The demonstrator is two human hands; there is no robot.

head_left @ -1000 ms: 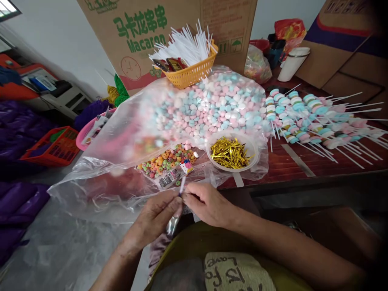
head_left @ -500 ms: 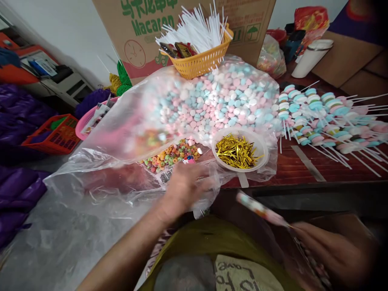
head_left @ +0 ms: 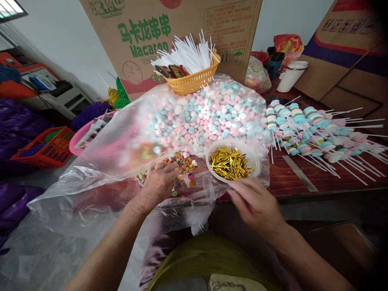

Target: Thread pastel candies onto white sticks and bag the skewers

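My left hand (head_left: 157, 184) lies on the clear plastic sheet over a small pile of coloured ring candies (head_left: 181, 162), its fingers curled down onto them; whether it grips any is hidden. My right hand (head_left: 257, 202) reaches with stretched fingers to the near rim of a clear bowl (head_left: 250, 150) of gold twist ties (head_left: 229, 162) and holds nothing. Behind both lies a big clear bag of pink, blue and white round candies (head_left: 209, 111).
Finished candy skewers (head_left: 315, 131) lie in a row on the red-brown table (head_left: 300, 176) to the right. A yellow basket (head_left: 194, 79) of white sticks stands before a "Macaron" carton (head_left: 157, 32). A white cup (head_left: 289, 74) stands at the back; red and pink baskets lie left.
My hands were together on a wrapped skewer, then the right carried it off to the right. Now it is empty at the bowl, and my left hand rests on the ring candies.
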